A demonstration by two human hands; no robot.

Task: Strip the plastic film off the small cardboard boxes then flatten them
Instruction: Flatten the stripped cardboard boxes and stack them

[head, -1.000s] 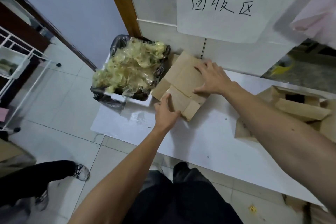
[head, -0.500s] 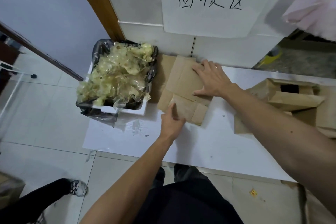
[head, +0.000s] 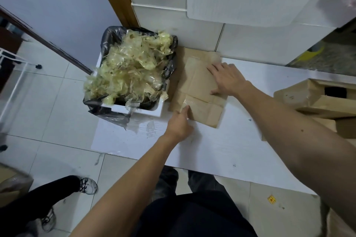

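Right hand (head: 227, 81) lies flat, pressing down the flattened cardboard box (head: 194, 84). Left hand (head: 180, 123) touches its near corner; I cannot tell if it pinches. The box sat crooked a moment ago. Now it lies straighter on the white table (head: 212, 152), beside the film-filled bin (head: 134, 110). This one looks done.

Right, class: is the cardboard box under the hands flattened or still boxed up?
Flattened: the cardboard box lies flat on the white surface, flaps spread, right hand pressing it, left hand at its edge.
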